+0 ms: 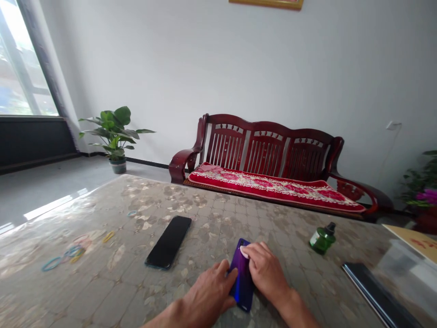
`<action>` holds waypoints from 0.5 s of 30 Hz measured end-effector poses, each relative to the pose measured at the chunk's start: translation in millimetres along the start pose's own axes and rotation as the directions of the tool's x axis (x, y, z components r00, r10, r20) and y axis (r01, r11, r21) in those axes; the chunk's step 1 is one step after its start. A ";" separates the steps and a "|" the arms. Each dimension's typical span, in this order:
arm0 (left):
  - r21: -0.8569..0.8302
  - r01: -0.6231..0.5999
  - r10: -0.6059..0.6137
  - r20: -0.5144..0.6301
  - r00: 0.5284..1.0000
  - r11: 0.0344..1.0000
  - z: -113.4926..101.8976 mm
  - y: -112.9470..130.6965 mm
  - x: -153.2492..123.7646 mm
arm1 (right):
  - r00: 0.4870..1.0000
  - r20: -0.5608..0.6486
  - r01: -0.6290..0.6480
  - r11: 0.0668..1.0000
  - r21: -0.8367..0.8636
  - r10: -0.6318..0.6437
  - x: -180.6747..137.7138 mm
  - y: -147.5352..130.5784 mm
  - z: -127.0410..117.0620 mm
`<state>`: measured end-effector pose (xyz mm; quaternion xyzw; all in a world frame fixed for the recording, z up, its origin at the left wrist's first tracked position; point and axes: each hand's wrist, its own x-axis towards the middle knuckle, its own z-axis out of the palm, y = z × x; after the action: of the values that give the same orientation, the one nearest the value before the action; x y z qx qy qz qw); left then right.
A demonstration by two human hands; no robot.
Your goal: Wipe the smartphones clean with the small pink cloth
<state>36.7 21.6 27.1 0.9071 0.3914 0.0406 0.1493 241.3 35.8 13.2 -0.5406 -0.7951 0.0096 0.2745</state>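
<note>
A purple-blue phone [243, 289] lies back side up on the patterned tablecloth in front of me. My left hand [213, 289] grips its left edge, thumb on the back and fingers low at the side. A small white pad, perhaps cotton [244, 251], is pinched in my right hand [268, 269] and pressed against the phone's back near the camera end. Most of the pad is hidden under my fingers. To the left of my hands a second phone [169, 242], black screen up, rests on the table.
Several coloured rubber bands [73, 252] lie at the left on the tablecloth [112, 291]. On the right stand a green bottle [322, 238] with a black cap, a dark flat case [378, 291] and a clear plastic box [409, 269]. Beyond the table is a wooden bench [266, 152].
</note>
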 end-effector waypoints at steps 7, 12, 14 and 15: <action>0.010 -0.048 0.048 -0.010 0.999 0.999 -3.1 1.0 2.7 | 0.999 -0.045 0.019 1.000 0.011 -0.019 -0.9 8.0 -3.6; 0.020 -0.072 0.072 -0.013 0.997 0.997 1.4 -1.2 3.5 | 0.988 0.032 0.151 0.988 0.031 -0.152 -11.2 -4.9 -4.6; 0.029 -0.087 0.088 -0.014 0.996 0.996 -0.1 -0.7 2.9 | 0.994 0.016 0.112 0.994 -0.015 -0.112 -8.6 -0.4 -4.6; 0.035 -0.096 0.096 -0.016 0.995 0.995 -1.4 -0.1 2.3 | 0.997 -0.004 0.080 0.996 -0.040 -0.080 -5.7 3.4 -4.5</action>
<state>37.9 23.7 28.3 0.9269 0.3494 0.0491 0.1281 247.6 31.0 13.5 -0.5138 -0.8154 -0.0188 0.2661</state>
